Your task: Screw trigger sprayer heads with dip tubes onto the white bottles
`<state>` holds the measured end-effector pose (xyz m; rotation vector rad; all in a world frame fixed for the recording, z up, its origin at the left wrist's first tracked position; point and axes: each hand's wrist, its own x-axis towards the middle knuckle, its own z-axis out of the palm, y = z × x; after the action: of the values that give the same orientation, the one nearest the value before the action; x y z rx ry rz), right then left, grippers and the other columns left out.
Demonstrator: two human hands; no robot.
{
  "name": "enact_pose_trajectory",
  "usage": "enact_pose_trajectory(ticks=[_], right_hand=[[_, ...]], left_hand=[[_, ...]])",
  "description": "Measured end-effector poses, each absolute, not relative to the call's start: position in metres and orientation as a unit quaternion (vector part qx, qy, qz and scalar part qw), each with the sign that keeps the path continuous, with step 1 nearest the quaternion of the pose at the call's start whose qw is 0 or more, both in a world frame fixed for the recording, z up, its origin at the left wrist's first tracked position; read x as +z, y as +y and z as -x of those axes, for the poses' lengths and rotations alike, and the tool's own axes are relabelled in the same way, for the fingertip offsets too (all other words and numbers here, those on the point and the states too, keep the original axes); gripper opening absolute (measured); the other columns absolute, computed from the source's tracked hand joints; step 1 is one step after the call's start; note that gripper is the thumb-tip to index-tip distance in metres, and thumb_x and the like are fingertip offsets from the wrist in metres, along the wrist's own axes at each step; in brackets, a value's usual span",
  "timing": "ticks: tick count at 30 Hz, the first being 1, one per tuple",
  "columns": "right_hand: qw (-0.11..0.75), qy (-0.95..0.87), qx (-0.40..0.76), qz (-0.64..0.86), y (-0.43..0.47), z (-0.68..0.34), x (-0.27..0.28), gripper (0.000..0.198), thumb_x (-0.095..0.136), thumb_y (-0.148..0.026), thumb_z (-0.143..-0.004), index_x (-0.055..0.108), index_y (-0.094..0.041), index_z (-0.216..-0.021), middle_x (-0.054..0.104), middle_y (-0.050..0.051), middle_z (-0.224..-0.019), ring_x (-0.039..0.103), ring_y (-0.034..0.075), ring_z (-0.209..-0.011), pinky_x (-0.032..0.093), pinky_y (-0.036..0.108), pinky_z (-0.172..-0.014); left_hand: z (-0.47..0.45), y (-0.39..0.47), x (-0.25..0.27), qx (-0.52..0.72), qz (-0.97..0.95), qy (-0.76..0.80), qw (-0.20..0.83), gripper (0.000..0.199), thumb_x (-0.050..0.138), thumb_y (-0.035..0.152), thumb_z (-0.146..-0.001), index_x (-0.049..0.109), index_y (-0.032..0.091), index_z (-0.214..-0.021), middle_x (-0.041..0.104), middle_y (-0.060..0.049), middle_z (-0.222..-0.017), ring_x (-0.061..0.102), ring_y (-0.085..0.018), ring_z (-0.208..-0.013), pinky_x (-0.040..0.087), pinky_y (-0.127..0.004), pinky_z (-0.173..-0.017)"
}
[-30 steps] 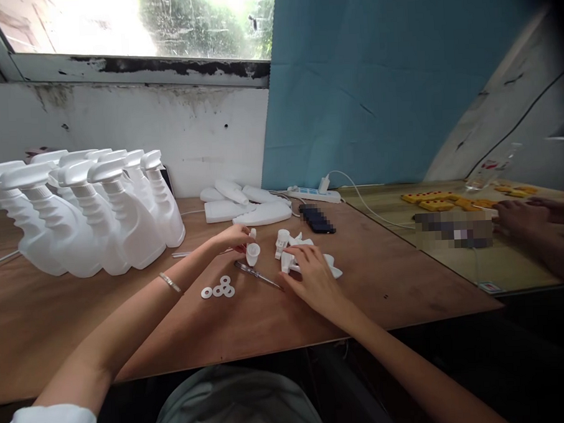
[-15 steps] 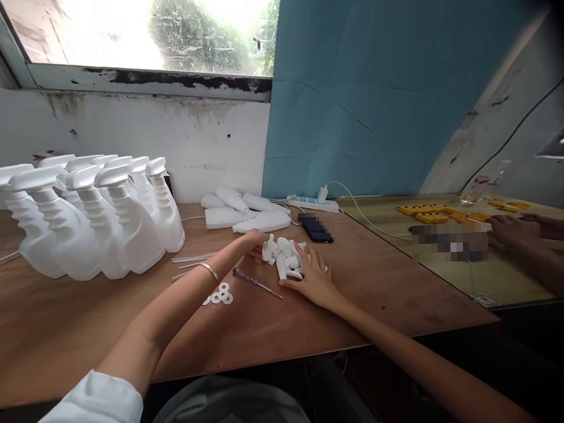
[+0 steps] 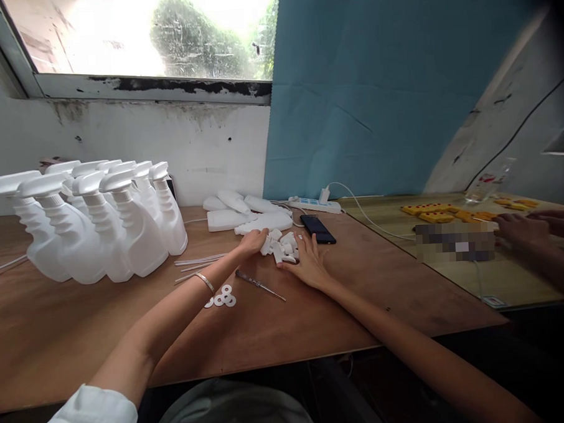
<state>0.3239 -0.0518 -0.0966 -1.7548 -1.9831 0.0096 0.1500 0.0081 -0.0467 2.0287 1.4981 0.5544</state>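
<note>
A small pile of white plastic sprayer parts (image 3: 278,248) lies on the brown table between my hands. My left hand (image 3: 254,241) is against the pile's left side, its fingers bent and mostly hidden, so their grip cannot be made out. On the right side, my right hand (image 3: 308,264) rests with fingers spread and thumb reaching along the near edge of the parts. Below the pile lies a thin screwdriver (image 3: 261,285) with a dark handle. Several white ring washers (image 3: 226,297) lie near my left forearm, and thin white tubes (image 3: 197,262) lie beyond it.
Assembled white spray bottles (image 3: 143,233) stand grouped at left. White bottle-shaped pieces (image 3: 264,222) lie behind the pile, beside a black phone (image 3: 318,228) and a power strip (image 3: 313,204). At right, another person's hands (image 3: 521,229) are near yellow parts (image 3: 434,212) on an adjoining table.
The pile between my hands looks lower and more gathered. My left hand has risen slightly at its left side, and the right hand has shifted a little. The view has tilted slightly.
</note>
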Motion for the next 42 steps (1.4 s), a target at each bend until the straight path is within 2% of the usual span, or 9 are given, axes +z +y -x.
enact_pose_trajectory(ticks=[4,8,11,15,20,23,31,35,42], right_hand=[[0.359,-0.766,-0.105,0.523,-0.071,-0.314,-0.087,0.065,0.048,-0.048,-0.081,0.028,-0.016,-0.133,0.019,0.018,-0.144,0.003,0.035,-0.135,0.009,0.066,-0.100],[0.383,-0.850,0.000,0.361,-0.083,-0.285,-0.076,0.043,0.041,-0.029,-0.087,0.032,-0.018,-0.127,0.029,0.015,-0.139,0.028,0.022,-0.130,0.031,0.043,-0.103],[0.320,-0.870,0.091,0.364,-0.080,-0.251,-0.071,0.043,0.042,-0.033,-0.087,0.036,-0.015,-0.125,0.030,0.016,-0.138,0.031,0.022,-0.129,0.031,0.041,-0.104],[0.260,-0.862,0.127,0.415,-0.060,-0.209,-0.070,0.057,0.042,-0.036,-0.086,0.028,-0.006,-0.132,0.023,0.021,-0.141,0.017,0.025,-0.134,0.023,0.039,-0.107],[0.251,-0.800,0.128,0.530,-0.029,-0.186,-0.079,0.070,0.042,-0.041,-0.086,0.019,0.004,-0.134,0.013,0.030,-0.142,0.000,0.036,-0.135,0.010,0.052,-0.106],[0.253,-0.785,0.125,0.552,-0.019,-0.188,-0.086,0.070,0.042,-0.041,-0.086,0.020,0.005,-0.133,0.010,0.031,-0.142,-0.003,0.038,-0.134,0.007,0.054,-0.105],[0.262,-0.771,0.140,0.563,-0.015,-0.194,-0.098,0.055,0.036,-0.042,-0.088,0.039,0.002,-0.121,0.036,0.029,-0.132,0.024,0.032,-0.130,0.020,0.047,-0.103],[0.281,-0.780,0.148,0.539,-0.015,-0.191,-0.102,0.042,0.033,-0.037,-0.090,0.047,-0.004,-0.112,0.051,0.021,-0.119,0.043,0.025,-0.118,0.030,0.037,-0.098],[0.303,-0.793,0.174,0.499,-0.012,-0.187,-0.108,0.038,0.034,-0.035,-0.090,0.052,-0.009,-0.110,0.053,0.016,-0.120,0.042,0.023,-0.120,0.029,0.035,-0.101]], left_hand=[[-0.118,-0.003,-0.040,0.228,-0.782,0.547,0.194,0.032,0.050,0.030,-0.086,0.050,0.015,-0.114,0.054,-0.009,-0.114,0.056,-0.020,-0.096,0.048,-0.041,-0.080],[-0.055,-0.020,-0.045,0.196,-0.807,0.537,0.150,0.037,0.055,0.034,-0.081,0.053,0.014,-0.111,0.056,-0.011,-0.116,0.052,-0.024,-0.107,0.041,-0.042,-0.092],[-0.010,-0.032,-0.059,0.178,-0.808,0.549,0.122,0.050,0.051,0.045,-0.078,0.051,0.013,-0.117,0.054,-0.014,-0.121,0.049,-0.028,-0.113,0.037,-0.040,-0.095],[0.017,-0.043,-0.078,0.164,-0.823,0.535,0.095,0.057,0.048,0.052,-0.077,0.049,0.013,-0.119,0.055,-0.013,-0.120,0.050,-0.027,-0.111,0.039,-0.037,-0.094],[0.014,-0.055,-0.087,0.167,-0.840,0.515,0.040,0.046,0.044,0.043,-0.082,0.048,0.016,-0.120,0.056,-0.012,-0.119,0.050,-0.026,-0.109,0.039,-0.040,-0.091],[0.011,-0.059,-0.087,0.166,-0.843,0.512,0.014,0.038,0.042,0.035,-0.085,0.051,0.016,-0.117,0.059,-0.012,-0.113,0.051,-0.027,-0.105,0.041,-0.041,-0.088],[0.020,-0.059,-0.086,0.177,-0.851,0.495,-0.004,0.029,0.038,0.028,-0.087,0.062,0.022,-0.103,0.063,-0.007,-0.103,0.056,-0.021,-0.095,0.047,-0.032,-0.080],[0.020,-0.060,-0.087,0.181,-0.848,0.499,0.001,0.030,0.038,0.030,-0.088,0.064,0.024,-0.100,0.064,-0.005,-0.103,0.057,-0.020,-0.095,0.047,-0.030,-0.078],[0.020,-0.060,-0.088,0.181,-0.840,0.511,0.001,0.030,0.038,0.031,-0.088,0.066,0.025,-0.098,0.067,-0.004,-0.100,0.058,-0.019,-0.095,0.047,-0.029,-0.079]])
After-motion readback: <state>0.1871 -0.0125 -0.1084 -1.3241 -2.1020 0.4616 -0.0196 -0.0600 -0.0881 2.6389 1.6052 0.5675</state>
